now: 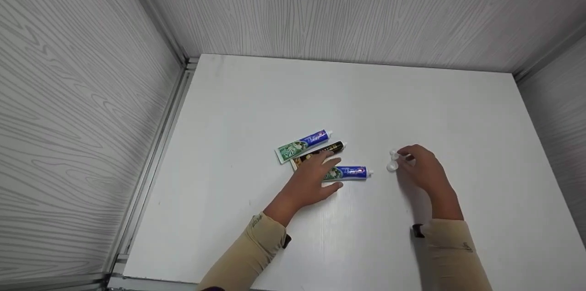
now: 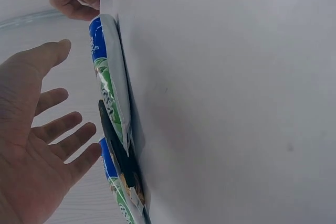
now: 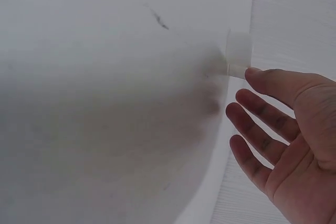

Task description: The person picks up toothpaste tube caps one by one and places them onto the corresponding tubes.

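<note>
Three toothpaste tubes lie close together on the white table. The far blue-and-green toothpaste tube (image 1: 303, 145) and the near blue-and-green toothpaste tube (image 1: 352, 172) flank a black toothpaste tube (image 1: 336, 147). My left hand (image 1: 311, 179) hovers over the tubes with its fingers spread, hiding part of the black and near ones; its palm (image 2: 31, 145) holds nothing in the left wrist view. To the right, my right hand (image 1: 423, 167) pinches a small white cap (image 3: 239, 51) at thumb and forefinger. Beside those fingertips another white cap (image 1: 392, 166) sits on the table.
The white table (image 1: 256, 94) is bounded by a wood-grain back panel (image 1: 293, 12), a left panel (image 1: 68, 112) and a right panel (image 1: 558, 99). A metal frame rail (image 1: 158, 144) runs along the left edge.
</note>
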`<state>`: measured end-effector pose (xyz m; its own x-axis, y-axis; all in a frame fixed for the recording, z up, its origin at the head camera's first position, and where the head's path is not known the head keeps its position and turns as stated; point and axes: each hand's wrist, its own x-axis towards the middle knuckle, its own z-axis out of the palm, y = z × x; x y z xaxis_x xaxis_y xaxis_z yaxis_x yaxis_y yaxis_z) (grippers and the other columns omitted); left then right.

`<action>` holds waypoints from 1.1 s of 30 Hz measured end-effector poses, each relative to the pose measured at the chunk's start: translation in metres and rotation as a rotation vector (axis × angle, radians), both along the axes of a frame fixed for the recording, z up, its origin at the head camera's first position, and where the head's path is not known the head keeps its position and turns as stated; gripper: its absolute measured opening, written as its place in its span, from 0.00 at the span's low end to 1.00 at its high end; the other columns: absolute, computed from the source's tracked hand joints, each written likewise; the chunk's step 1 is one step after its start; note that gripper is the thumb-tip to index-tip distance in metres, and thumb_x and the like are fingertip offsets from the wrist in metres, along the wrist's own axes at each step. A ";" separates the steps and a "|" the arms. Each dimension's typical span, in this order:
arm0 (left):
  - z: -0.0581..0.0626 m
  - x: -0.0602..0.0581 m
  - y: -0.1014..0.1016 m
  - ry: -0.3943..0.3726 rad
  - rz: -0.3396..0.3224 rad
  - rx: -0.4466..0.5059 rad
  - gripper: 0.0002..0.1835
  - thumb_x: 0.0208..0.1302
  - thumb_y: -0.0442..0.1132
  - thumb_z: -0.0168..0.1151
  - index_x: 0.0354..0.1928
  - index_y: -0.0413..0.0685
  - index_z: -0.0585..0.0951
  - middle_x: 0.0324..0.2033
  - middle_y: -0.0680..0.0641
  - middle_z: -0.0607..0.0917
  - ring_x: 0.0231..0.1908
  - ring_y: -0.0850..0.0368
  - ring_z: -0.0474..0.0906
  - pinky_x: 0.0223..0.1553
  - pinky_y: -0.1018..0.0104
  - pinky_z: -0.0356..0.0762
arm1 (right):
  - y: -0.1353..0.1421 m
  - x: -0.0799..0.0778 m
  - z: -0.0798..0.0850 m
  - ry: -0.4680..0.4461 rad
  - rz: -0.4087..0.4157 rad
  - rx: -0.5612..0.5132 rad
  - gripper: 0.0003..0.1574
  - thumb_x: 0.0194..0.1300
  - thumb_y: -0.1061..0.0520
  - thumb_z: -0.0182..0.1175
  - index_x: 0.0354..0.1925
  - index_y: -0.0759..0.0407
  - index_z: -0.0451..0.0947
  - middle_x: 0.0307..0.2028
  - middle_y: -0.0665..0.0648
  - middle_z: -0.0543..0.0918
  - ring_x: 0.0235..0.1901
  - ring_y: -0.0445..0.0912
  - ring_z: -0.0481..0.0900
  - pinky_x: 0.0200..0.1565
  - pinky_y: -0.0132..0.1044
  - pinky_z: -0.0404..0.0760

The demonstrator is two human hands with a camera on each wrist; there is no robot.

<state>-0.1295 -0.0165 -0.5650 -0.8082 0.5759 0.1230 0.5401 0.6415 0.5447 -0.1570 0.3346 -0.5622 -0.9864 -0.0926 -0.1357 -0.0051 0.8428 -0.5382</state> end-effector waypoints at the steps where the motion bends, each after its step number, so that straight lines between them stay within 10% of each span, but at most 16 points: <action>1: -0.001 -0.001 0.001 -0.003 -0.004 -0.004 0.34 0.76 0.57 0.65 0.76 0.49 0.74 0.76 0.41 0.72 0.76 0.45 0.70 0.74 0.47 0.70 | 0.000 0.000 0.000 -0.004 0.000 -0.003 0.20 0.79 0.56 0.59 0.63 0.62 0.79 0.60 0.68 0.82 0.60 0.65 0.81 0.60 0.65 0.77; 33: -0.016 -0.010 0.033 0.018 -0.087 -0.128 0.32 0.75 0.53 0.67 0.75 0.50 0.74 0.62 0.46 0.81 0.62 0.51 0.77 0.67 0.54 0.76 | -0.008 -0.008 0.001 -0.058 -0.065 0.024 0.20 0.74 0.48 0.66 0.56 0.59 0.82 0.55 0.65 0.86 0.55 0.62 0.83 0.52 0.60 0.80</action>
